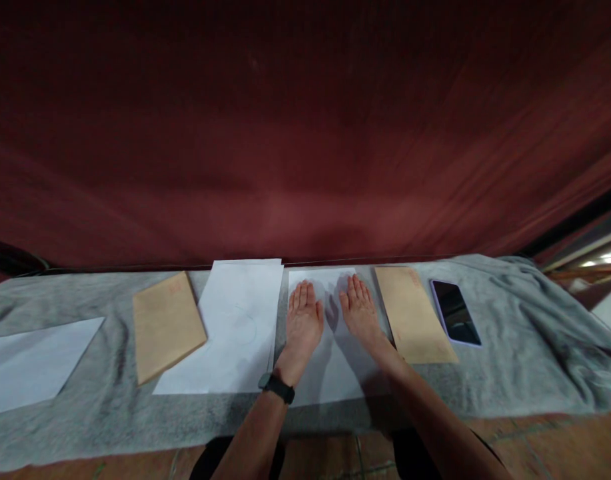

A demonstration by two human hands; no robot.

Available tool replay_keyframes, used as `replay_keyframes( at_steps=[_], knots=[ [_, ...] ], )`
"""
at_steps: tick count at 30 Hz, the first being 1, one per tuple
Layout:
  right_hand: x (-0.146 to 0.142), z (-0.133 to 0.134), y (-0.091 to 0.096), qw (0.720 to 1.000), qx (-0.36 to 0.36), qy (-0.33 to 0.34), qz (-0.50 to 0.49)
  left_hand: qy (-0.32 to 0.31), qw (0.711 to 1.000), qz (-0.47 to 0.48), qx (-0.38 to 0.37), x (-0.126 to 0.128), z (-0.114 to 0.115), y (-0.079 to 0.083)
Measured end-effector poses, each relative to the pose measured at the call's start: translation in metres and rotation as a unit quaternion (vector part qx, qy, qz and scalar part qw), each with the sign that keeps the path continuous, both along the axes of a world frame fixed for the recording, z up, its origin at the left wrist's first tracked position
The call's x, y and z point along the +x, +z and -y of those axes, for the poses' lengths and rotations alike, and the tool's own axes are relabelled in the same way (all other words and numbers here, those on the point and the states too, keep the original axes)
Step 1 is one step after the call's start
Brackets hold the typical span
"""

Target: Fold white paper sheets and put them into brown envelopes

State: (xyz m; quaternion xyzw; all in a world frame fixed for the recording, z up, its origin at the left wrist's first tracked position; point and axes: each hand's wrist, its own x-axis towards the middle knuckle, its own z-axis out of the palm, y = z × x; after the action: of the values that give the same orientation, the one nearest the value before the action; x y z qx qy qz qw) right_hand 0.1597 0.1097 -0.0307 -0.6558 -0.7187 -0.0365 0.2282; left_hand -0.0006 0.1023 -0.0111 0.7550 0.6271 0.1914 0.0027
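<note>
A white sheet of paper (330,373) lies in front of me on a grey cloth. My left hand (304,315) rests flat on its left side, fingers stretched toward the far edge. On the sheet's right side lies my right hand (359,310), also flat, with the thumb a little apart. Neither hand holds anything. Just right of my right forearm is a brown envelope (415,317). To the left of my left hand are several overlapping white sheets (235,320), the top one bearing a faint curved line.
A second brown envelope (168,327) overlaps the left sheets. Another white sheet (35,360) lies at the far left. A phone with a purple edge (456,313) sits on the right of the grey cloth (515,360). A dark red curtain-like surface (305,160) rises behind.
</note>
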Motion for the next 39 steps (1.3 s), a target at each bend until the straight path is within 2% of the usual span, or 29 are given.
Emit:
replay_keyframes(
  at_steps=[4,7,12,17,24,29,32,36,39],
  knots=[
    [-0.012,0.038,0.005,0.994,-0.022,0.104,0.01,-0.072,0.997,-0.023,-0.017,0.018,0.033,-0.006],
    [-0.013,0.064,0.007,0.987,-0.024,0.16,0.015,-0.101,0.993,-0.055,-0.019,0.018,0.052,-0.012],
    [0.001,0.083,0.008,0.989,-0.032,0.14,0.028,-0.084,0.994,-0.067,-0.021,0.002,0.063,-0.011],
    [0.016,0.087,0.005,0.993,-0.039,0.108,0.034,-0.059,0.996,-0.06,-0.007,-0.016,0.065,-0.006],
    [0.032,0.09,0.001,0.995,-0.043,0.084,0.033,-0.046,0.998,-0.05,0.006,-0.038,0.067,-0.011],
    [0.035,0.095,0.004,0.996,-0.032,0.076,0.024,-0.036,0.998,-0.049,0.011,-0.043,0.074,-0.006],
    [0.028,0.104,0.011,0.993,-0.027,0.109,0.017,-0.067,0.996,-0.054,0.016,-0.033,0.087,0.002],
    [0.014,0.12,0.018,0.98,-0.034,0.196,0.014,-0.167,0.983,-0.075,-0.008,-0.014,0.11,0.007],
    [0.011,0.126,0.019,0.976,-0.04,0.214,0.024,-0.193,0.976,-0.096,-0.029,-0.01,0.118,0.005]
  ],
)
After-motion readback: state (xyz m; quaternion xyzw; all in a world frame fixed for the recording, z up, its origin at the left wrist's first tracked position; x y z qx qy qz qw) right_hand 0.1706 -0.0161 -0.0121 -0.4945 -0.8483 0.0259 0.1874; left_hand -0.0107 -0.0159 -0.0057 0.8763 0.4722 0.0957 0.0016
